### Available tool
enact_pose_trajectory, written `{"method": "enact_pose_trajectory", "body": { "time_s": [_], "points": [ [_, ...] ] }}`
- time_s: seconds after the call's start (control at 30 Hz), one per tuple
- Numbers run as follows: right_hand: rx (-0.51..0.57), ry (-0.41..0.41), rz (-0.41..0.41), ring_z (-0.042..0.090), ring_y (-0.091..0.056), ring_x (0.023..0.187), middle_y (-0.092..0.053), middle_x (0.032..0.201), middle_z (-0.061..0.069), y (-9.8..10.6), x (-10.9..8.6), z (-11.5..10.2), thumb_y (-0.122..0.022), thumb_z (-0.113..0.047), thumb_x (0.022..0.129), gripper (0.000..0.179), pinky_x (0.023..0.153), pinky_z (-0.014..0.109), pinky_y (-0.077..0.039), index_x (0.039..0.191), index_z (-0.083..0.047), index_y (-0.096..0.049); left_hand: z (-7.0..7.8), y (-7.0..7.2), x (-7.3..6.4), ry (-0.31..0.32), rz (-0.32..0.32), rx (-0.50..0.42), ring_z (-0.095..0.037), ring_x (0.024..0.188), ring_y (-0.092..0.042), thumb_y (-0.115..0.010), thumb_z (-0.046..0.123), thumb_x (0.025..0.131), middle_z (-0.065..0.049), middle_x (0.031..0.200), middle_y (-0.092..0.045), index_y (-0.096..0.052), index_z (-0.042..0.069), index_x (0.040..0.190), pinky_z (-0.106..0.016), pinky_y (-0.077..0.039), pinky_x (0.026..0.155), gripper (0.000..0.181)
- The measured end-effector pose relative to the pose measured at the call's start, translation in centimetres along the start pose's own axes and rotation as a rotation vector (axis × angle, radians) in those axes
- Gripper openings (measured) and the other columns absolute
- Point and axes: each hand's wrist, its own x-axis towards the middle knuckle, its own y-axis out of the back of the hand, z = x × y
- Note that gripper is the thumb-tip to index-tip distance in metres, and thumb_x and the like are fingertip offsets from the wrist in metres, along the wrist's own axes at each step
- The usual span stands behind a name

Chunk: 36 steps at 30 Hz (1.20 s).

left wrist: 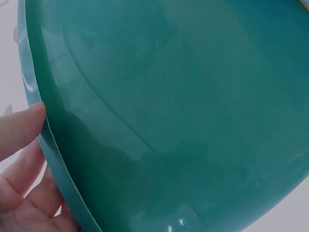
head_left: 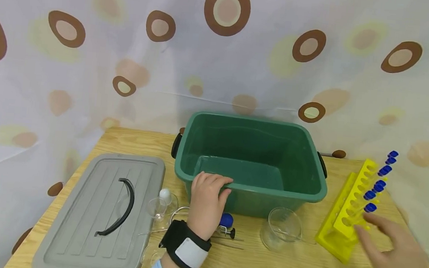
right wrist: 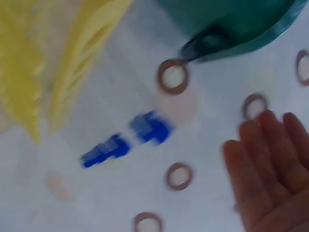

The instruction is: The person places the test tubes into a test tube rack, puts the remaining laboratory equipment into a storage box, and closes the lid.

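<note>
My left hand point(head_left: 206, 201) holds the front rim of a green plastic bin point(head_left: 238, 129), thumb and fingers curled over the edge. Up close in the left wrist view, the thumb point(left wrist: 29, 125) lies on the rim, with the bin's smooth wall point(left wrist: 159, 96) beyond it. At the right side, my right hand point(head_left: 399, 256) reaches beside a yellow test tube rack point(head_left: 339, 219), thumb and index finger spread apart with nothing between them. Several test tubes with blue caps point(head_left: 370, 207) stand along the rack's right side. The right wrist view shows the fingers point(right wrist: 268, 159) straight.
On the left lies a grey lid point(head_left: 74, 207) with a black handle point(head_left: 130, 203). Between lid and bin are clear glassware point(head_left: 156, 207), a white ball point(head_left: 165, 194) and thin metal rods. A blue ball point(head_left: 226, 220) sits near a glass beaker point(head_left: 282, 229). Patterned cloth point(head_left: 219, 79) hangs behind.
</note>
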Motion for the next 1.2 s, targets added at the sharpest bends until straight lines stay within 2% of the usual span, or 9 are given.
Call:
{"method": "enact_pose_trajectory", "body": {
  "time_s": [0.03,0.13,0.3,0.4,0.5,0.6,0.7,0.97,1.2],
  "points": [
    [-0.030,0.034,-0.057,0.050,-0.051,0.100,-0.054,0.117,0.035,-0.2,-0.6,-1.4,-0.057,-0.047,0.090,0.061,0.071,0.047,-0.048,0.122,0.005,-0.053,0.0,0.1,0.0,0.001,0.001,-0.005,-0.020,0.097,-0.056,-0.070,0.015,0.083,-0.002,0.099,-0.069,-0.070,0.015,0.100,-0.044,-0.034,0.103,0.017],
    [-0.131,0.117,-0.224,0.049,-0.054,0.099,-0.056,0.116,0.034,-1.6,-1.8,-5.0,-0.055,-0.073,0.075,0.094,0.074,0.056,-0.047,0.126,0.005,-0.049,0.1,0.2,0.1,0.001,-0.003,-0.026,-0.021,0.096,-0.056,-0.070,0.014,0.082,-0.003,0.098,-0.069,-0.070,0.014,0.099,-0.046,-0.034,0.103,0.016],
    [-0.169,0.215,-0.128,0.041,-0.062,0.085,-0.062,0.106,0.031,-5.1,-2.3,-7.6,-0.061,-0.078,0.062,0.106,0.058,0.041,-0.050,0.119,0.011,-0.054,0.3,0.1,0.0,-0.007,-0.020,-0.033,-0.020,0.095,-0.057,-0.069,0.016,0.083,-0.003,0.097,-0.069,-0.070,0.014,0.098,-0.044,-0.036,0.101,0.015],
    [-0.190,0.216,-0.083,0.037,-0.062,0.075,-0.064,0.102,0.030,-6.5,-2.1,-8.2,-0.067,-0.073,0.061,0.103,0.043,0.031,-0.040,0.115,0.013,-0.055,0.4,0.0,-0.2,-0.017,-0.021,-0.017,-0.019,0.092,-0.056,-0.070,0.018,0.083,-0.001,0.095,-0.069,-0.071,0.015,0.097,-0.041,-0.037,0.098,0.014],
    [-0.187,0.198,-0.067,0.033,-0.060,0.068,-0.064,0.095,0.028,-7.1,-2.0,-8.5,-0.073,-0.065,0.061,0.096,0.037,0.028,-0.030,0.113,0.014,-0.055,0.6,0.0,-0.4,-0.024,-0.021,-0.005,-0.017,0.090,-0.055,-0.070,0.019,0.083,0.001,0.095,-0.069,-0.071,0.016,0.096,-0.039,-0.038,0.096,0.014],
    [-0.152,0.183,-0.087,0.027,-0.055,0.060,-0.061,0.091,0.027,-7.2,-2.0,-8.8,-0.075,-0.057,0.064,0.089,0.038,0.028,-0.032,0.113,0.015,-0.054,0.7,0.1,-0.6,-0.024,-0.020,-0.002,-0.016,0.089,-0.055,-0.070,0.020,0.083,0.001,0.095,-0.069,-0.071,0.017,0.097,-0.038,-0.037,0.096,0.014],
    [-0.117,0.163,-0.162,0.021,-0.051,0.057,-0.058,0.092,0.027,-6.9,-2.0,-8.7,-0.074,-0.054,0.068,0.087,0.040,0.028,-0.035,0.116,0.016,-0.053,0.9,0.3,-0.9,-0.027,-0.027,0.002,-0.016,0.088,-0.054,-0.069,0.021,0.083,0.002,0.095,-0.069,-0.071,0.018,0.097,-0.038,-0.037,0.095,0.014],
    [-0.156,0.086,-0.432,0.034,-0.061,0.086,-0.052,0.119,0.034,-5.2,-2.9,-7.1,-0.066,-0.068,0.068,0.099,0.061,0.044,-0.051,0.127,0.009,-0.048,1.9,0.4,-2.1,-0.056,-0.068,0.046,-0.014,0.087,-0.053,-0.069,0.024,0.083,0.004,0.094,-0.069,-0.071,0.020,0.097,-0.035,-0.039,0.091,0.014],
    [-0.205,0.078,-0.505,0.033,-0.061,0.085,-0.045,0.127,0.034,-4.1,-3.5,-6.0,-0.062,-0.074,0.066,0.107,0.060,0.047,-0.051,0.136,0.004,-0.041,2.5,0.4,-3.1,-0.113,-0.036,0.094,-0.012,0.083,-0.052,-0.071,0.024,0.081,0.006,0.092,-0.069,-0.071,0.021,0.096,-0.032,-0.040,0.087,0.015]
  ]
}}
